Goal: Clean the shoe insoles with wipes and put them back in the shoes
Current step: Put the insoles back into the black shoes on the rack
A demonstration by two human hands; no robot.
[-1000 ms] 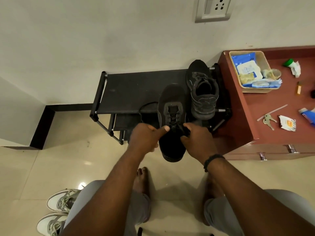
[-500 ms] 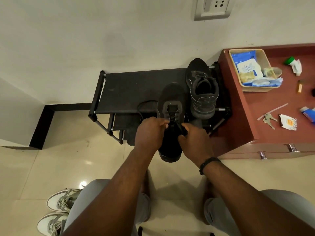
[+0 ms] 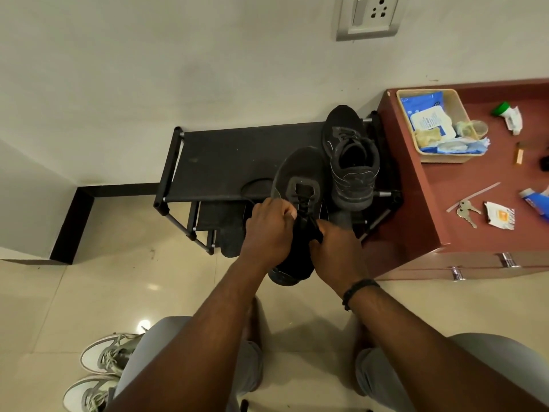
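black shoe rack (image 3: pixel 237 162) sits mid-frame by the wall, second black sneaker (image 3: pixel 352 162) on its right end. the held black sneaker (image 3: pixel 300 173) is at centre, left hand (image 3: pixel 269 230) and right hand (image 3: pixel 335 248) both pinching its laces. wipes pack (image 3: pixel 427 120) in the upper-right basket (image 3: pixel 463 114).

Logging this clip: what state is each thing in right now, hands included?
Left hand: grips the held shoe's laces.
Right hand: grips the same laces.
Held shoe: off the floor, toe toward the wall.
Second shoe: on the rack, upright, mouth open.
Insole: leaning at the rack's lower shelf.
Wipes pack: in the basket.
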